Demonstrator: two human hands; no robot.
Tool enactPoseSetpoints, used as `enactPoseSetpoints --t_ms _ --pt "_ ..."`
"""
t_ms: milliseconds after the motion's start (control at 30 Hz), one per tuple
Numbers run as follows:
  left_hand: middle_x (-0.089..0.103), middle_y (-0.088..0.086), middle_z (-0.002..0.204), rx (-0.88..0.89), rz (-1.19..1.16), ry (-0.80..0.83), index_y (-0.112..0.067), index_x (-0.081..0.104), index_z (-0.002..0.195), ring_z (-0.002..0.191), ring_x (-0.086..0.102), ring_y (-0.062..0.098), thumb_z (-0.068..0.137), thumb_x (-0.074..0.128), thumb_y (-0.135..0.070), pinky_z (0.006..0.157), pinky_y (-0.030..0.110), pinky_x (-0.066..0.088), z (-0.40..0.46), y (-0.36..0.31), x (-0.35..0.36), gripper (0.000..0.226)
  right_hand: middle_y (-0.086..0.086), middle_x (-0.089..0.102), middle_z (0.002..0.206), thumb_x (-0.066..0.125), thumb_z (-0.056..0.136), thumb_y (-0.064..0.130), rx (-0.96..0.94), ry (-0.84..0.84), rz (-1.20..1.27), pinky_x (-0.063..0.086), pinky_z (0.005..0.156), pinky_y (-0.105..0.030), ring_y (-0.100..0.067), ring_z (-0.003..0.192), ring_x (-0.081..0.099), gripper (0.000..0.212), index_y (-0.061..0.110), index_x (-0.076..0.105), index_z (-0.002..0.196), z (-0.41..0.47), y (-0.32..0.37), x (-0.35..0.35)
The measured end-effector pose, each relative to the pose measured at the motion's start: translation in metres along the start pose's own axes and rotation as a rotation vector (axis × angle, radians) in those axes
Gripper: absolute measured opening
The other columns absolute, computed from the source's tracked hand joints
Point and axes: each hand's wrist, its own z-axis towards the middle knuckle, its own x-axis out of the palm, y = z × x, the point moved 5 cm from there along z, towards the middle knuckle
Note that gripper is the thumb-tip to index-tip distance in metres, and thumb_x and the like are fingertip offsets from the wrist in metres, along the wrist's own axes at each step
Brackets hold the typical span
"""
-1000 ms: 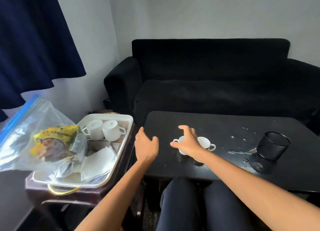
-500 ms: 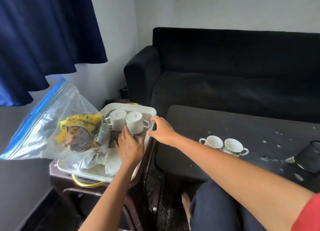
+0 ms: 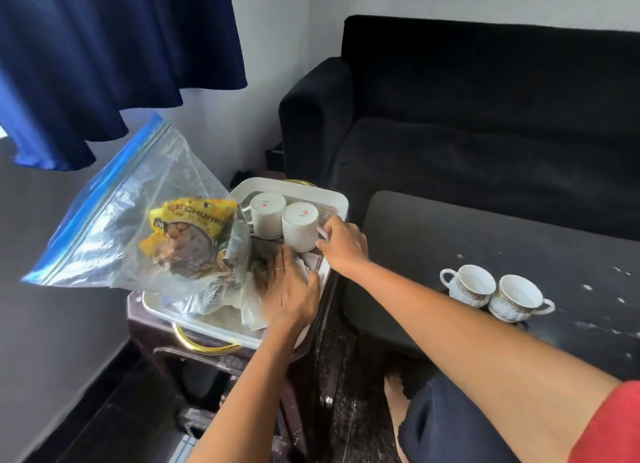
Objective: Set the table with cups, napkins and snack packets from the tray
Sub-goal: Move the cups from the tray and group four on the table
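A person's left hand [image 3: 289, 291] lies flat, fingers spread, pressing on crumpled white napkins [image 3: 252, 306] in a white plastic tray [image 3: 332, 199] on a dark side stand [image 3: 221, 355]; it grips nothing visible. Just beyond, the right hand [image 3: 346, 246] closes thumb and fingers on the handle of an upturned white cup [image 3: 300, 227], which touches a second upturned cup [image 3: 266, 214]. Lifting by that thin loop, the smooth glazed cup could swing and knock its neighbour, or clip the tray's raised rim. A crinkled clear zip bag [image 3: 117, 220] with a blue seal, holding a yellow snack packet [image 3: 188, 216], slumps over the tray's left edge and looks ready to slide off if the tray shifts. To the right, two ribbed, gold-banded cups [image 3: 495, 291] stand upright, touching, on the matte black worktop [image 3: 485, 234], flecked with white specks. A soft black sofa [image 3: 485, 116] and navy curtain [image 3: 104, 46] sit behind.
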Motion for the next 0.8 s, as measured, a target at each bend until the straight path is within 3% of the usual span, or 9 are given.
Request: enactPoseSetpoints --t_ms 133,200,300,500,567,633,733,800 --pt "0.005 0.001 0.163 -0.002 0.006 0.024 -0.014 0.002 0.154 0.149 0.002 0.017 0.095 0.035 -0.039 0.120 0.043 -0.003 0.002 0.001 0.002 0.072 -0.008 0.067 0.105 0.055 0.092 0.025 -0.019 -0.038 0.023 0.038 0.082 -0.033 -0.028 0.102 0.057 0.011 0.014 0.054 0.093 -0.008 0.002 -0.001" --pt "0.010 0.002 0.162 0.024 0.029 0.008 -0.013 0.004 0.153 0.149 0.006 0.018 0.095 0.037 -0.042 0.119 0.045 -0.003 0.003 0.000 0.000 0.073 -0.013 0.066 0.106 0.048 0.096 0.022 -0.023 -0.036 0.074 0.037 0.075 -0.034 -0.032 0.097 0.057 0.012 0.010 0.050 0.099 -0.012 0.004 -0.002" --pt "0.028 0.004 0.157 0.061 0.050 -0.018 -0.014 0.008 0.151 0.147 0.016 0.022 0.092 0.042 -0.047 0.117 0.047 -0.007 0.007 -0.004 -0.005 0.075 -0.015 0.061 0.106 0.039 0.098 0.021 0.002 -0.011 0.177 0.038 0.066 -0.033 -0.028 0.086 0.053 0.013 0.009 0.043 0.103 -0.017 0.006 -0.009" --pt "0.063 0.008 0.123 0.092 -0.004 -0.091 -0.011 0.015 0.149 0.129 0.046 0.025 0.088 0.048 -0.057 0.118 0.045 -0.009 0.005 -0.014 -0.018 0.084 -0.011 0.060 0.101 0.040 0.099 0.025 -0.043 -0.005 0.283 0.038 0.065 -0.034 -0.024 0.083 0.050 0.012 0.017 0.038 0.091 -0.025 0.012 -0.035" --pt "0.065 0.008 0.119 0.111 0.000 -0.135 -0.007 0.005 0.151 0.128 0.049 0.023 0.086 0.051 -0.059 0.118 0.045 -0.011 0.005 -0.023 -0.024 0.095 -0.009 0.059 0.100 0.041 0.099 0.026 -0.040 -0.029 0.318 0.039 0.066 -0.034 -0.024 0.085 0.051 0.012 0.018 0.038 0.090 -0.029 0.010 -0.046" --pt "0.060 0.009 0.127 0.138 -0.025 -0.191 -0.008 0.000 0.152 0.130 0.047 0.023 0.082 0.058 -0.060 0.117 0.045 -0.010 0.003 -0.033 -0.031 0.105 -0.005 0.057 0.096 0.041 0.098 0.027 -0.039 -0.045 0.341 0.037 0.066 -0.033 -0.023 0.083 0.050 0.013 0.018 0.039 0.090 -0.032 0.007 -0.056" --pt "0.048 0.008 0.143 0.240 -0.073 -0.258 -0.013 0.015 0.151 0.136 0.041 0.021 0.077 0.067 -0.057 0.119 0.046 0.000 -0.005 -0.052 -0.043 0.101 -0.003 0.057 0.095 0.043 0.098 0.029 -0.045 -0.053 0.366 0.038 0.066 -0.032 -0.021 0.084 0.052 0.013 0.019 0.041 0.090 -0.038 0.003 -0.072" --pt "0.053 0.006 0.138 0.299 -0.047 -0.272 -0.014 0.032 0.142 0.132 0.046 0.021 0.075 0.068 -0.058 0.119 0.047 0.005 -0.012 -0.064 -0.047 0.088 -0.001 0.057 0.094 0.044 0.097 0.032 -0.042 -0.063 0.367 0.039 0.065 -0.032 -0.021 0.085 0.054 0.014 0.020 0.043 0.089 -0.043 -0.001 -0.080"
